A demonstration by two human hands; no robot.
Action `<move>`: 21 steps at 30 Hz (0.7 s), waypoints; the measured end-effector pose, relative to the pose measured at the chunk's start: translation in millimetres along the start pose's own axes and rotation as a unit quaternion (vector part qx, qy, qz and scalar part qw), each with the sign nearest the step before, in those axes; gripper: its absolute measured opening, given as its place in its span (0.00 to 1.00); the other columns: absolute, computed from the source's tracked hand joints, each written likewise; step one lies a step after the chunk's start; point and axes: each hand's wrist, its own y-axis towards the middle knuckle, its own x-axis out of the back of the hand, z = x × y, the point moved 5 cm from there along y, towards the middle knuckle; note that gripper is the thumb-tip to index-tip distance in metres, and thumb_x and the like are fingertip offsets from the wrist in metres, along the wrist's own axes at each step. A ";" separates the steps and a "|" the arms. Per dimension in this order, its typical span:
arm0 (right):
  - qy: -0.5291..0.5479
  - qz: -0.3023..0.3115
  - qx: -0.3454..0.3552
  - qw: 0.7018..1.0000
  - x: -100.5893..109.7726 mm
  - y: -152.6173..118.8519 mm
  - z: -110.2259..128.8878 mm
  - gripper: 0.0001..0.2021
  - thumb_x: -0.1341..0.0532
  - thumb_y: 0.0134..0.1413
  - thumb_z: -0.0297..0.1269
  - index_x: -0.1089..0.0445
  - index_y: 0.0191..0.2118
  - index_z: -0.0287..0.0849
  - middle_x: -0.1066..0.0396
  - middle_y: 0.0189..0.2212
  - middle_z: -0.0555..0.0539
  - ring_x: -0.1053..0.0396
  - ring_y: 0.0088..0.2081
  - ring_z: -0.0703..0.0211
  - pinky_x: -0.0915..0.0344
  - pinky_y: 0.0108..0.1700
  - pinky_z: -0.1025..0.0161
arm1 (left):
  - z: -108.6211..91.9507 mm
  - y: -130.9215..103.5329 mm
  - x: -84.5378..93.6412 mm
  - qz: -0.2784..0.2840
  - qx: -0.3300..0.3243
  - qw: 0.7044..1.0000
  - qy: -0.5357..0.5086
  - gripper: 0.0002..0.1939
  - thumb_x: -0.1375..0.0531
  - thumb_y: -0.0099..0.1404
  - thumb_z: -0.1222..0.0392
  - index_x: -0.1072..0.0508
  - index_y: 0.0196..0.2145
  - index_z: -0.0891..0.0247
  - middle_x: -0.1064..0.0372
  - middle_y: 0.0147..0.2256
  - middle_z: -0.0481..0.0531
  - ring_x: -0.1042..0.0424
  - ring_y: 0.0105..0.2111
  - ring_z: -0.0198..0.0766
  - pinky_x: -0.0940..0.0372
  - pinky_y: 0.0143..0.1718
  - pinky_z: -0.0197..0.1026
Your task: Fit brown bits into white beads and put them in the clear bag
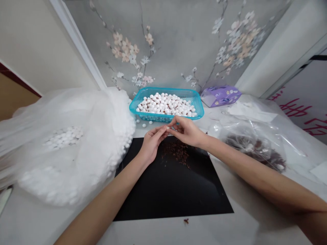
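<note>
My left hand (152, 141) and my right hand (186, 130) meet above the far edge of a black mat (171, 190). Between their pinched fingertips is a small white ball (168, 128), mostly covered by the fingers. A pile of small dark reddish-brown pieces (178, 152) lies on the mat, just below my right hand. Directly beyond the hands stands a blue plastic basket (198, 104) filled with white balls, with brown bits among them. A few loose white balls (144, 125) rest on the table by the basket's near left side.
A large translucent bag of white balls (76, 163) fills the left side. On the right lies a clear bag of brown pieces (258, 149). Behind it sits a purple packet (222, 95). One brown piece (186, 221) lies near the table's front. A flowered wall rises behind.
</note>
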 end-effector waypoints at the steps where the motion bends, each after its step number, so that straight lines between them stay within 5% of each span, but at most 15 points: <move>1: 0.002 0.002 -0.001 1.000 0.1 0.5 0.1 0.09 0.43 0.54 0.40 0.41 0.33 0.41 0.44 0.24 0.55 0.49 0.18 0.72 0.50 0.20 0.71 | -0.2 0.1 0.1 -0.003 0.000 1.000 0.001 0.07 0.36 0.51 0.58 0.23 0.29 0.61 0.27 0.30 0.47 0.30 0.33 0.30 0.36 0.41 0.35; 5: -0.031 -0.012 0.004 0.999 3.8 2.4 3.7 0.10 0.42 0.53 0.37 0.42 0.40 0.41 0.42 0.29 0.53 0.48 0.19 0.72 0.47 0.22 0.70 | -1.5 -0.1 -0.1 -0.021 0.001 1.000 0.010 0.07 0.37 0.52 0.56 0.25 0.28 0.61 0.28 0.29 0.46 0.30 0.31 0.30 0.36 0.39 0.34; 10: -0.121 -0.009 0.043 0.992 14.3 6.8 19.1 0.07 0.44 0.55 0.36 0.35 0.38 0.40 0.39 0.29 0.49 0.42 0.25 0.66 0.42 0.29 0.67 | -4.3 0.6 -1.0 -0.013 0.011 0.999 0.031 0.11 0.37 0.52 0.53 0.25 0.32 0.61 0.27 0.29 0.48 0.31 0.27 0.29 0.37 0.30 0.33; 14: -0.185 -0.125 0.009 0.975 47.9 11.4 17.3 0.09 0.46 0.56 0.37 0.33 0.41 0.42 0.38 0.31 0.48 0.44 0.22 0.67 0.42 0.28 0.65 | -12.3 2.5 0.2 0.011 -0.040 0.987 0.157 0.15 0.41 0.57 0.51 0.26 0.39 0.62 0.27 0.27 0.50 0.38 0.19 0.29 0.44 0.20 0.33; 18: -0.238 -0.186 -0.022 0.953 78.7 13.3 6.7 0.13 0.44 0.52 0.33 0.35 0.45 0.42 0.38 0.34 0.46 0.45 0.21 0.67 0.41 0.28 0.63 | -23.7 -1.4 1.9 -0.027 -0.153 0.895 0.418 0.11 0.44 0.60 0.54 0.26 0.35 0.60 0.29 0.24 0.48 0.39 0.20 0.32 0.46 0.23 0.36; 21: -0.246 -0.128 -0.003 0.961 79.1 15.6 10.8 0.12 0.42 0.49 0.32 0.33 0.42 0.41 0.37 0.32 0.46 0.42 0.24 0.64 0.41 0.30 0.62 | -28.0 -7.4 0.9 -0.081 -0.202 0.798 0.561 0.10 0.45 0.61 0.55 0.26 0.35 0.58 0.29 0.28 0.49 0.36 0.23 0.36 0.46 0.25 0.38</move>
